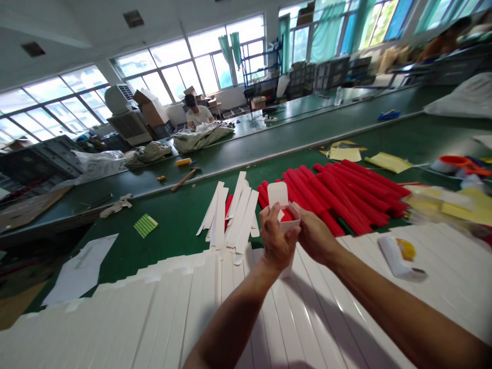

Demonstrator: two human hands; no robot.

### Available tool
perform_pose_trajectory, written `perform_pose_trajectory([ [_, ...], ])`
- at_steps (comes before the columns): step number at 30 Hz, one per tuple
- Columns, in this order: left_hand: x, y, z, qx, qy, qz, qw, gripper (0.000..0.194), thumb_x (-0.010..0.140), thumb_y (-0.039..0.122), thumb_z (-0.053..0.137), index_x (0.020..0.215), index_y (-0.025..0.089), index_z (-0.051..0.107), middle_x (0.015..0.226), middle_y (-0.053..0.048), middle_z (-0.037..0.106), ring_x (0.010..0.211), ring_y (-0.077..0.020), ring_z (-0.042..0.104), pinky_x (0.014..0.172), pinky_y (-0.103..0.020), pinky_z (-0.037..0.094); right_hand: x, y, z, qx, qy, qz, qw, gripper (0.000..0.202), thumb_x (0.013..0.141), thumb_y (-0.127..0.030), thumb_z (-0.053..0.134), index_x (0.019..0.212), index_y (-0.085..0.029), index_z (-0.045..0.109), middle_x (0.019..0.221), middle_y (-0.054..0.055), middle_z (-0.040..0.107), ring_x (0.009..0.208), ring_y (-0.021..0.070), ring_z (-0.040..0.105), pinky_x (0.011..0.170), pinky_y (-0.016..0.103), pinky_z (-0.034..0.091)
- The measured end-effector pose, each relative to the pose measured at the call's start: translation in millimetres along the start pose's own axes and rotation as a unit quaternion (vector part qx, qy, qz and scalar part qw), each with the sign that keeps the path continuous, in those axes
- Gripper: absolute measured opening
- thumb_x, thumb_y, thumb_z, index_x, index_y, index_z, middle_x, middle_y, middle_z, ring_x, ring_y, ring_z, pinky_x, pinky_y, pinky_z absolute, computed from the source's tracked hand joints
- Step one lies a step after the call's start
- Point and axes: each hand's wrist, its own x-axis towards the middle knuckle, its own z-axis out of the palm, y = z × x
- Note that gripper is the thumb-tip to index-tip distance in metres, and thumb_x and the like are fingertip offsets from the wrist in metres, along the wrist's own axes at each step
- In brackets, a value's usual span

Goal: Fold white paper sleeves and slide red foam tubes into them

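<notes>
A narrow white box point(289, 224) stands tilted between my hands, its end flap raised and something red showing inside the opening. My left hand point(275, 238) wraps the box's left side, with fingers near the flap. On the box's right side my right hand point(315, 233) is closed around it, its fingertips partly hidden. Just beyond lies a pile of red ribbed tubes point(342, 192). Flat white card strips point(242, 218) are heaped to the left of the box. Beneath my arms, long white boxes point(172, 307) lie side by side in a row.
A tape dispenser point(402, 256) rests on the white boxes at right. Yellow sheets point(390, 162) lie beyond the tubes. A green card point(145, 225), white paper point(82, 269) and a hammer point(185, 179) are at left. Across the tables sits a person point(198, 115).
</notes>
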Motion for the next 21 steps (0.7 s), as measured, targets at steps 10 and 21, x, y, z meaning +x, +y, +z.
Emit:
perform_pose_trajectory([
  [10, 11.2, 11.8, -9.2, -0.237, -0.035, -0.267, 0.933, 0.035, 0.099, 0.044, 0.043, 0.128, 0.026, 0.047, 0.13, -0.008, 0.054, 0.122, -0.0211, 0.054, 0.107, -0.039, 0.042, 10.6, 3.5, 22.5, 0.019, 0.049, -0.082, 0.995, 0.018, 0.084, -0.031, 0.06, 0.096, -0.019, 0.068, 0.091, 0.002, 0.071, 0.084, 0.0173, 0.064, 0.081, 0.028, 0.049],
  [21, 14.1, 6.1, -13.8, -0.125, -0.024, -0.07, 0.989, 0.042, 0.101, 0.045, 0.035, 0.122, 0.017, 0.058, 0.117, -0.013, 0.059, 0.114, -0.0231, 0.058, 0.099, -0.041, 0.049, 15.6, 11.2, 19.9, -0.032, 0.091, -0.268, 0.959, 0.023, 0.08, -0.014, 0.051, 0.073, -0.02, 0.071, 0.087, 0.003, 0.067, 0.091, 0.0188, 0.061, 0.084, 0.03, 0.047],
])
